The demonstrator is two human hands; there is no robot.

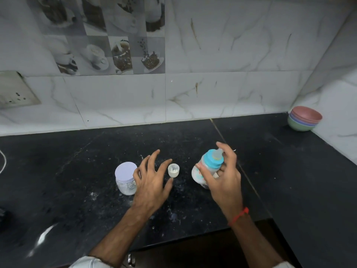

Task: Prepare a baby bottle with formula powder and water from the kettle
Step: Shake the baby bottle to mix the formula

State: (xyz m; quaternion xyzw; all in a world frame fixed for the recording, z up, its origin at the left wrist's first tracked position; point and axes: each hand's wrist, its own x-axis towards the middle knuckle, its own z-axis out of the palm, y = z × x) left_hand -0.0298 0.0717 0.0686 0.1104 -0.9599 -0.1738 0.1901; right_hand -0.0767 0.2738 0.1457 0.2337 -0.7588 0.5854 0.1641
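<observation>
A baby bottle point(199, 174) with a blue collar and clear teat is tilted over the black counter point(77, 180), milky liquid inside. My right hand point(222, 176) curls its fingers around the bottle from the right side. My left hand point(152, 178) hovers with fingers spread between a formula jar point(125, 176) with a white lid and a small white cap point(173, 170) holding powder traces. The jar stands closed to the left of that hand; the cap sits just past its fingertips. No kettle is in view.
A stack of coloured bowls point(304, 118) sits in the back right corner. A wall socket point(15, 91) is at the left, with a white cable point(2, 161) below it. Spilled powder speckles the counter. The counter's front edge runs near my forearms.
</observation>
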